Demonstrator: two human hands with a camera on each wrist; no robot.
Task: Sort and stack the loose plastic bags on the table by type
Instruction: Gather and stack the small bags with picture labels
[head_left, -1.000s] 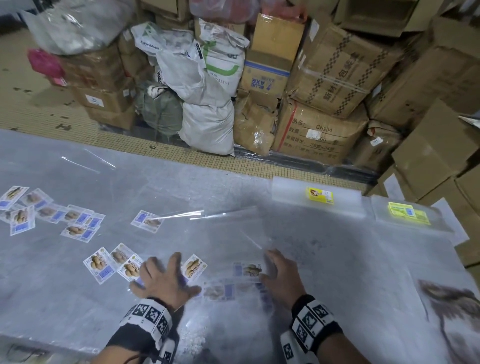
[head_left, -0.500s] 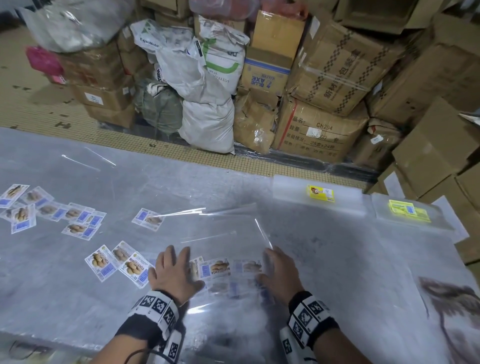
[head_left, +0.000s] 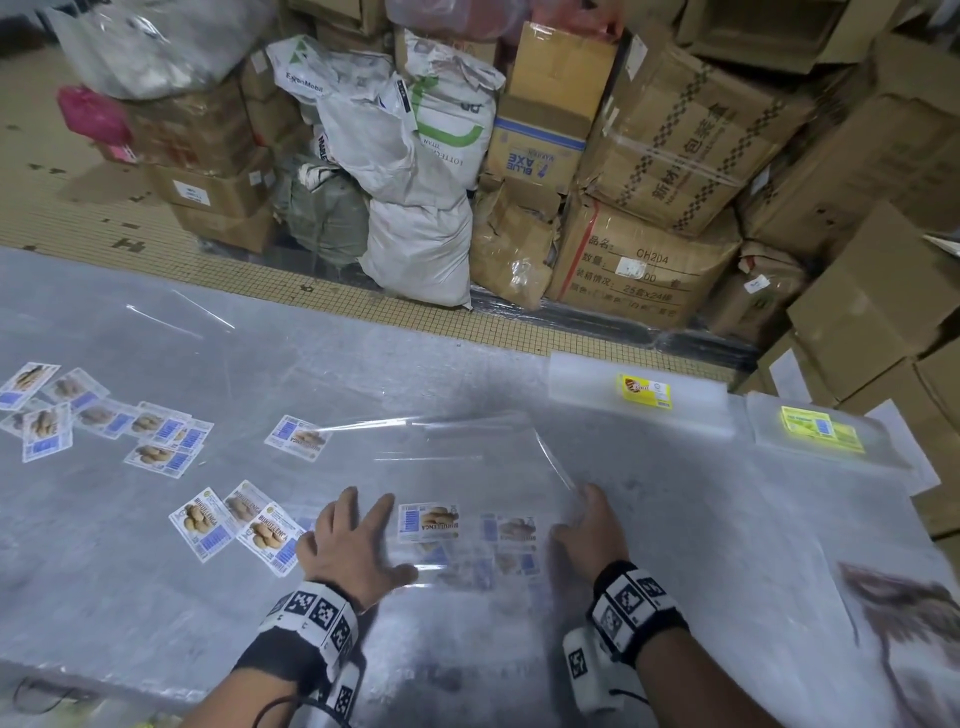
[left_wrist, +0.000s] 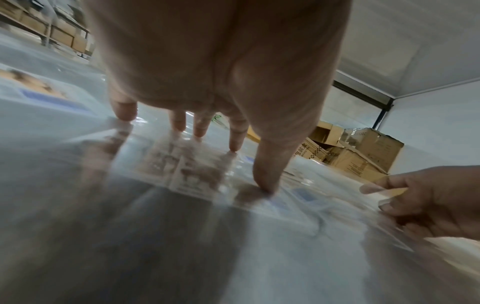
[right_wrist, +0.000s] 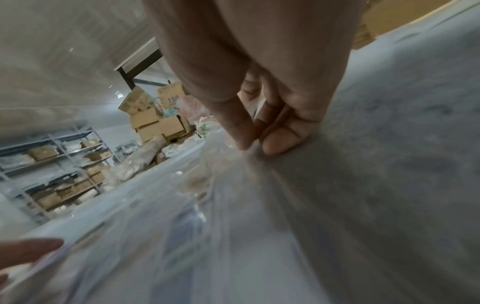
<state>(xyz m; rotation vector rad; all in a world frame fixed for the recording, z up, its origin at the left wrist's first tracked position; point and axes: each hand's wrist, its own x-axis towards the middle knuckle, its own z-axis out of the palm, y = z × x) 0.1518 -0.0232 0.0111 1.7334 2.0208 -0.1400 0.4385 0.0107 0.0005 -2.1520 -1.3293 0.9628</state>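
A loose pile of clear plastic bags with peanut labels (head_left: 428, 522) lies on the table between my hands. My left hand (head_left: 353, 540) lies flat on the pile's left side with its fingers spread, and the left wrist view shows the fingertips (left_wrist: 235, 144) pressing the plastic. My right hand (head_left: 587, 525) is at the pile's right edge, where thumb and forefinger (right_wrist: 246, 142) meet on the film. The bag's right edge curls up by that hand. More labelled bags (head_left: 228, 525) lie just left of my left hand.
Single labelled bags (head_left: 298, 436) and a scattered group (head_left: 104, 415) lie further left. Two neat stacks sit at the back right, one with a yellow label (head_left: 644, 392), one with a green-yellow label (head_left: 821, 428). Cardboard boxes (head_left: 670, 156) and sacks (head_left: 415, 208) stand beyond the table's far edge.
My left hand slid to the right and brought a labelled bag onto the pile between the hands. The clear film's right edge rose beside my right hand, which hardly moved.
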